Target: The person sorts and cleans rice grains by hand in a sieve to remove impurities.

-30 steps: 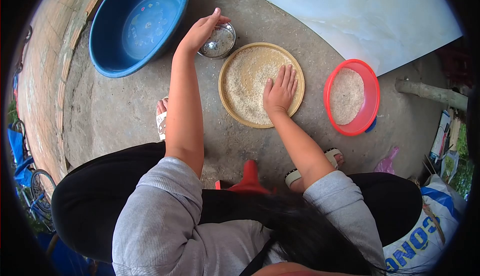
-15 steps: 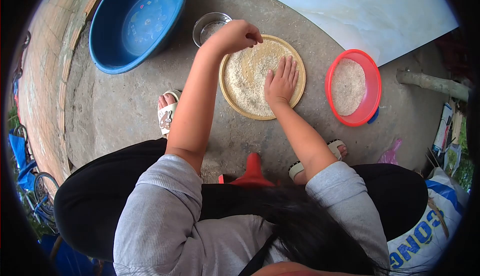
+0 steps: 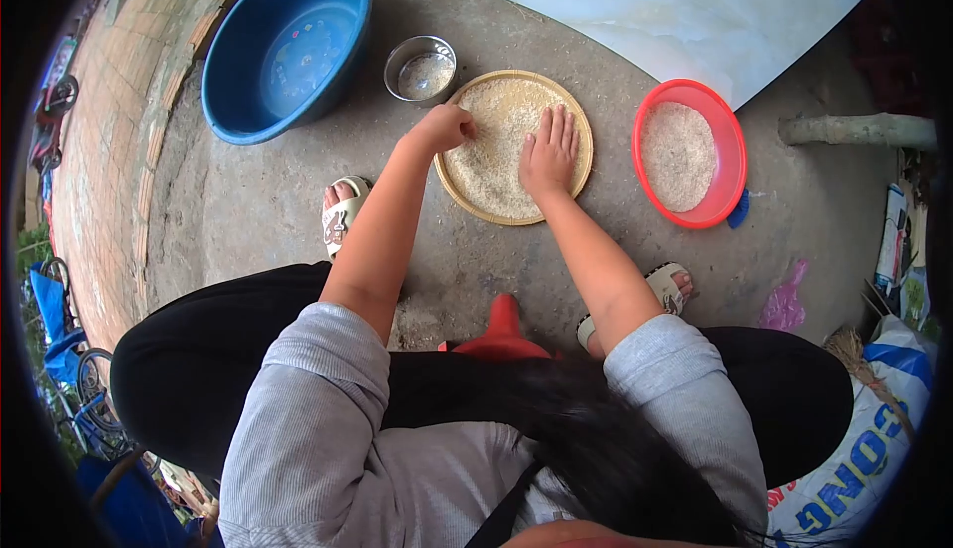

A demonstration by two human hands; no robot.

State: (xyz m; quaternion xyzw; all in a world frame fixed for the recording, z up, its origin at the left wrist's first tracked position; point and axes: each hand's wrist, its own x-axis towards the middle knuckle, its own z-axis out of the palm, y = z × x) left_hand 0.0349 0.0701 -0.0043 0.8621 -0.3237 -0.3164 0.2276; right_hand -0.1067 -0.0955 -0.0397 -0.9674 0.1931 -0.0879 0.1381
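Note:
A round woven tray [image 3: 513,74] with a raised rim lies on the concrete floor, pale rice grains [image 3: 496,179] spread across it. My right hand [image 3: 549,156] rests palm down on the right half of the grains, its fingers stretched out. Over the tray's upper left edge, my left hand [image 3: 443,130] is closed, with fingertips curled together; whatever they may pinch is too small to make out. Just behind that hand stands a small steel bowl [image 3: 422,49] with some grains in its bottom. To the right, a red plastic basin [image 3: 731,156] holds more rice [image 3: 678,156].
A large blue tub [image 3: 283,57] stands at the upper left. A pale marbled sheet [image 3: 655,12] covers the upper right floor, with a wooden pole [image 3: 859,130] below it. A red stool [image 3: 503,322] is beneath me. A printed sack [image 3: 854,459] sits at lower right.
My left hand has moved down and left, from above the tray's far part to its left edge, still closed. The steel bowl shows more fully. My right hand stays flat on the grains.

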